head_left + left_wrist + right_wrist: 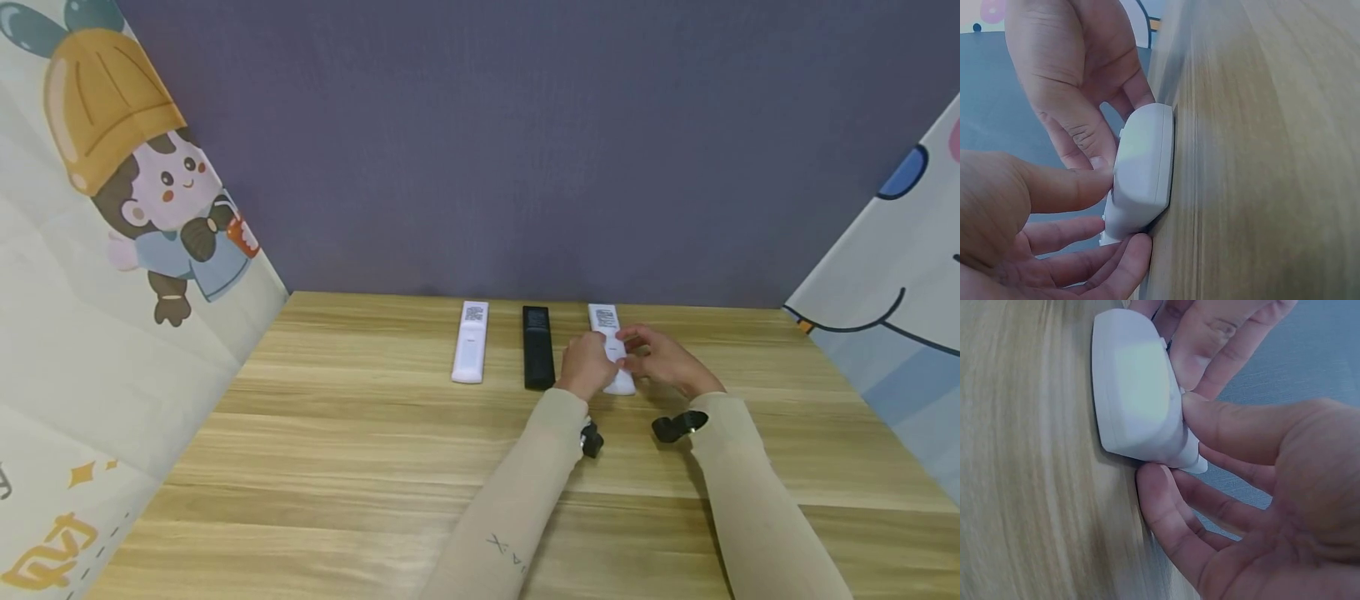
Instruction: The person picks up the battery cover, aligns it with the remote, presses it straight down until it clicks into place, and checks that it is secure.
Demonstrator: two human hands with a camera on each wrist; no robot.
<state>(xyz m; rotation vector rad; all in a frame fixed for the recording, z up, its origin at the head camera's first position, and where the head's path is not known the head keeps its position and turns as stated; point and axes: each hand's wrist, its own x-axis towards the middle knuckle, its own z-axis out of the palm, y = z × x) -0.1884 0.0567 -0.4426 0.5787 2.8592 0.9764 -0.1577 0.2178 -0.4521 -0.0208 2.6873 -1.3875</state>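
Three slim remote controls lie side by side on a wooden table. Both hands are at the rightmost one, a white remote control (621, 384) with a printed patch at its far end. My left hand (588, 365) holds its left side, thumb on the upper face and fingers along the edge. From the right, my right hand (666, 362) grips the opposite edge, its thumb also on top. In both wrist views the white remote's rounded near end (1141, 156) lies against the tabletop, and the two thumbs nearly meet. Fingers cover part of its middle.
To the left of the hands lies a black remote control (537, 354), close to the left hand. Farther left is another white remote control (469, 354). A dark panel (480, 150) rises behind the wooden table (337, 467); cartoon-printed sheets (75, 333) flank both sides.
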